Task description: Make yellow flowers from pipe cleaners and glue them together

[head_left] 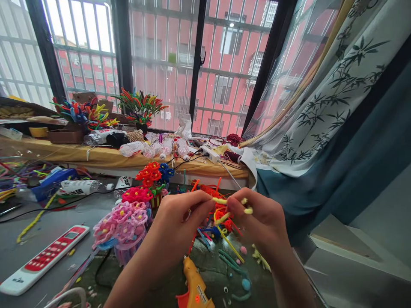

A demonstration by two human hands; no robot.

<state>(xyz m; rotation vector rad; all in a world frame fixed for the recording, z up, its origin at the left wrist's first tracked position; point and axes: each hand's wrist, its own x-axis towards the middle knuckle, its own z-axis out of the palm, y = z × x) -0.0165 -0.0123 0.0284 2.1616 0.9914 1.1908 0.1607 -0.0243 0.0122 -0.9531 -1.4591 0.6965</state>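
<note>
A pale yellow pipe cleaner stretches between my two hands above the table. My left hand pinches one end of it between thumb and fingertips. My right hand is closed on the other part, where short bent yellow pieces stick out around the fingers. Just behind and below the hands lie orange and red pipe cleaners. Under my left hand is a yellow hot glue gun with a red light lit. Left of my wrist stand pink pipe-cleaner flowers in a purple holder.
A red and white remote lies at the left. Red flowers and blue flowers stand behind the pink ones. Teal pipe cleaners and pompoms lie at the front. Plastic bottles and a power strip rest on the windowsill; cables cross the table.
</note>
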